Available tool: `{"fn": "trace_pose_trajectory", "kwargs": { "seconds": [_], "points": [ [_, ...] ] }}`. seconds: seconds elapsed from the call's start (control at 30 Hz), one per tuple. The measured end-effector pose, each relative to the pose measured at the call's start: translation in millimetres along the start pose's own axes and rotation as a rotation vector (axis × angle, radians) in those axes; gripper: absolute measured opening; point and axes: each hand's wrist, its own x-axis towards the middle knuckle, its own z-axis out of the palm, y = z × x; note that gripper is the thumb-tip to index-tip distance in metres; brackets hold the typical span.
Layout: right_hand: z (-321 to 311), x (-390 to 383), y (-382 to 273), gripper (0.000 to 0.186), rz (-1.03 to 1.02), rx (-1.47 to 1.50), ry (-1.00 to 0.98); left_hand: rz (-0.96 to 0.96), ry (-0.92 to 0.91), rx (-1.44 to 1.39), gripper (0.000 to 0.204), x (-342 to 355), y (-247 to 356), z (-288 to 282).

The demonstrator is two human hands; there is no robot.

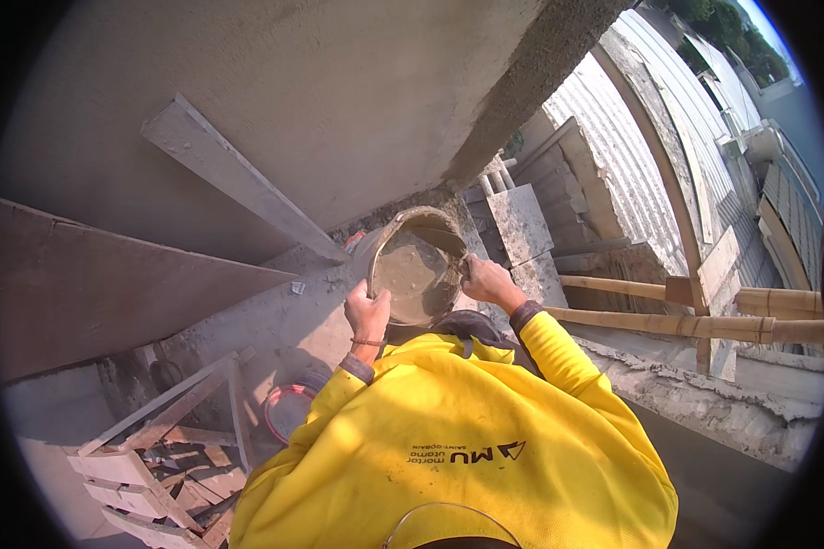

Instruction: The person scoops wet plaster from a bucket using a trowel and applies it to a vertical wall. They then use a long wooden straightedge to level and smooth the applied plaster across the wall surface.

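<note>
Wearing a yellow sweatshirt (513, 403); clenching a round, grey, mortar-filled bucket (375, 252), likely heavy, by its left rim in left hand (368, 314), an apparent dark trowel (441, 240) in right hand (491, 280).

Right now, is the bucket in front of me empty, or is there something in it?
Not empty: grey-brown mix shows inside the bucket that your left hand holds. Its depth I cannot tell.
</note>
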Motion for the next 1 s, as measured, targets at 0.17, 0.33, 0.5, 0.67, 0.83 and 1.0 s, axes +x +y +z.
{"fn": "trace_pose_trajectory", "kwargs": {
  "seconds": [0.17,0.33,0.5,0.67,0.83,1.0],
  "points": [
    [6.8,2.5,2.5,0.025,-0.103,0.477,-0.291,0.040,-0.023,-0.167,0.015,0.4,13.7,-7.5],
    [-35.7,-38.1,0.5,0.033,0.092,1.188,-0.564,-0.095,-0.012,-0.496,0.013,12.9,10.0,2.4],
    [-88.5,-82.4,-10.5,0.035,-0.082,1.815,-0.432,-0.108,0.063,-0.602,0.035,26.1,3.2,17.3],
    [-199.5,-121.1,-30.8,0.056,-0.552,1.905,0.400,-0.151,0.085,-0.533,0.057,38.7,-14.9,12.4],
    [-338.2,-132.6,-35.6,0.065,-0.863,1.355,1.556,-0.175,0.181,-0.505,0.051,38.9,-49.9,9.0],
    [-496.2,-101.8,-20.9,0.069,-0.865,0.943,2.341,-0.345,0.373,-0.127,0.047,35.9,-65.5,19.4]
  ]
}}
